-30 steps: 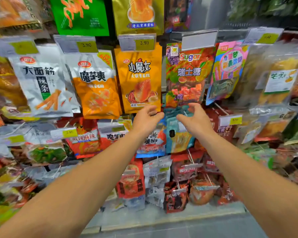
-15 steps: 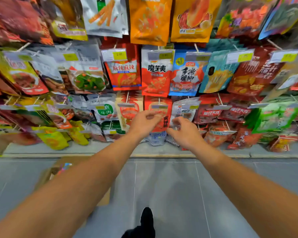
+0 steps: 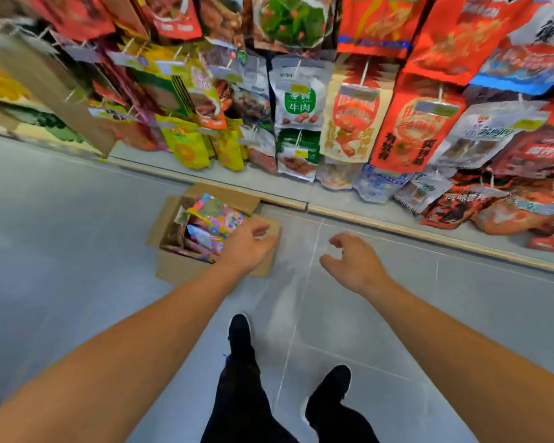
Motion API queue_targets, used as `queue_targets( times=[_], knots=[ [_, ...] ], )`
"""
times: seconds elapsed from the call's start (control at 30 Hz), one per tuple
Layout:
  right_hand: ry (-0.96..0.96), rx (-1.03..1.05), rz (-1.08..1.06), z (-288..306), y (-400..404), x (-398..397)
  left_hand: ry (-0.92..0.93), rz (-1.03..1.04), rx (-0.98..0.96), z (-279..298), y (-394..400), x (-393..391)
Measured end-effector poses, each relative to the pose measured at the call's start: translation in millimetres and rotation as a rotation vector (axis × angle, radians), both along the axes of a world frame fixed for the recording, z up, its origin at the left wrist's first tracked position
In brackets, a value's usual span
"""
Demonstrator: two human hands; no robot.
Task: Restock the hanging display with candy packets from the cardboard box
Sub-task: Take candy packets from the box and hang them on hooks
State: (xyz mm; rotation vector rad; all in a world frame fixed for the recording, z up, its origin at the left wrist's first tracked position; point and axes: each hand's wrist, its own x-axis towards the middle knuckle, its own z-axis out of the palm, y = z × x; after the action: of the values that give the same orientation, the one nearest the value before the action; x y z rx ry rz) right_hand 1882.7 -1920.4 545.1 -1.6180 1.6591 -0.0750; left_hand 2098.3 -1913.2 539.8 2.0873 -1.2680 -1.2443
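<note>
An open cardboard box (image 3: 173, 270) sits on the grey floor, left of centre, with several colourful candy packets (image 3: 216, 217) inside. My left hand (image 3: 248, 246) hovers over the box's right side, fingers loosely curled, holding nothing. My right hand (image 3: 354, 263) hangs over bare floor to the right of the box, fingers relaxed and empty. The hanging display (image 3: 349, 107) of snack packets fills the top of the view, above the box.
A low shelf ledge (image 3: 397, 228) runs along the floor under the hanging packets. A beige shelf end panel (image 3: 45, 87) stands at the left. My two black shoes (image 3: 240, 337) stand on the grey tiles below the hands.
The view has dropped from the hanging packets to the floor. Both hands came away from the display, lowered toward the box, and hold nothing.
</note>
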Motion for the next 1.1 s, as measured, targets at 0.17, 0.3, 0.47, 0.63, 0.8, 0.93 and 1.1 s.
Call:
queue_targets(
  times=[0.17,0.3,0.47,0.63,0.8,0.93,1.1],
  knots=[
    [-0.027,0.116,0.067,-50,-6,106,-0.040,0.009,0.048,-50,5,103],
    [-0.035,0.181,0.030,-95,-18,170,-0.028,0.049,0.113,-97,-3,164],
    [-0.001,0.278,0.005,-165,-33,215,-0.020,0.070,0.193,-158,-13,215],
    [0.059,0.371,0.021,-257,-49,236,0.035,0.256,0.297,-245,-4,237],
    [0.060,0.393,0.007,-367,-66,249,0.111,0.450,0.388,-353,2,251],
    [0.010,0.408,-0.077,-460,-81,262,0.198,0.643,0.401,-444,-4,263],
    [-0.092,0.438,-0.286,-555,-108,283,0.317,0.947,0.402,-532,-16,283]
  ],
)
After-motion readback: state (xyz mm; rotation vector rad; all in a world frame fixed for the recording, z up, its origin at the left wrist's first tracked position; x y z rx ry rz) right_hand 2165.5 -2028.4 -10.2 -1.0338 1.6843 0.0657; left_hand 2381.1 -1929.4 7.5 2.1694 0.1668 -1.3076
